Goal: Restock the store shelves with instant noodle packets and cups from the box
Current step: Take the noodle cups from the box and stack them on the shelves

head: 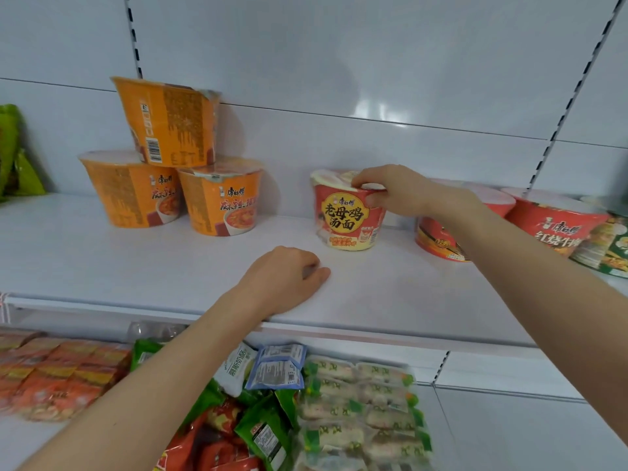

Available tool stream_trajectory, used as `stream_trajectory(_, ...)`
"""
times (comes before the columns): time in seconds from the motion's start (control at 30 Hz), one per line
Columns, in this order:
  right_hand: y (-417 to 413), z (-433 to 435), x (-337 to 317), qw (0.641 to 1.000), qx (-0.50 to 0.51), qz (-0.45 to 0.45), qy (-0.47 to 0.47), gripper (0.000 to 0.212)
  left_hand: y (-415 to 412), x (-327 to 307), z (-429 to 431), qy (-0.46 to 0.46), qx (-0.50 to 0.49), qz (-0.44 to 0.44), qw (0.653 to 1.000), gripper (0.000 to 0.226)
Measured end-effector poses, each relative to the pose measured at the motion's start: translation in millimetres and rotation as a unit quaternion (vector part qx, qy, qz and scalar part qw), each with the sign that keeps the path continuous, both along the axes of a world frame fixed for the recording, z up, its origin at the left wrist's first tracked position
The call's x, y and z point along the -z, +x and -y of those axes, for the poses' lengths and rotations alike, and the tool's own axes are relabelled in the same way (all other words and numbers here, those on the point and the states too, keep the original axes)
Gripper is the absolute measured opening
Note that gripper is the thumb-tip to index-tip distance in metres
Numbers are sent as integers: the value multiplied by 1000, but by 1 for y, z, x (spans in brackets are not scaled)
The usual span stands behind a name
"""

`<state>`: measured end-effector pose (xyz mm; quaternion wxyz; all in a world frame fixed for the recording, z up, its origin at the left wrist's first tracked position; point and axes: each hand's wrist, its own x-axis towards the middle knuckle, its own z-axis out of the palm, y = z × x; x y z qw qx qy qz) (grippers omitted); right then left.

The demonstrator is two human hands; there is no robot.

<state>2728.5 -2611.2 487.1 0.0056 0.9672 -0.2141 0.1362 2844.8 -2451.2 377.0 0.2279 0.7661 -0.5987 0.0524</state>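
Observation:
A red and yellow noodle cup [346, 219] stands upright on the white upper shelf [136, 266], near the back panel. My right hand [390, 192] grips its rim from the top right, fingers curled over the lid. My left hand [285, 280] rests on the shelf in front of and left of that cup, fingers loosely curled, holding nothing. Three orange noodle cups [170, 164] are stacked at the left, two below and one on top. Red cups [557, 222] stand at the right, one partly hidden behind my right forearm.
The lower shelf holds orange packets [57, 375] at left, green and red packets [251, 423] in the middle and pale green-trimmed packets [360, 402] to their right. Green bags [13, 158] sit at the far left of the upper shelf. A green-labelled cup [611, 246] lies at the far right.

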Motion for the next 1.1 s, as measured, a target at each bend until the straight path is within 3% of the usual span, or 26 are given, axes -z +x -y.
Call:
stream_trajectory(0.3, -6, 15, 9, 997, -22, 57, 54, 40, -2, -1, 0, -7, 2, -7, 1000, 37)
stream_trajectory(0.63, -5, 4, 8, 999, -15, 43, 7, 30, -3, -1, -1, -9, -2, -9, 1000, 37)
stream_trajectory(1.1, -4, 5, 17, 998, -6, 60, 18, 31, -2, 0, 1, -11, -5, -6, 1000, 36)
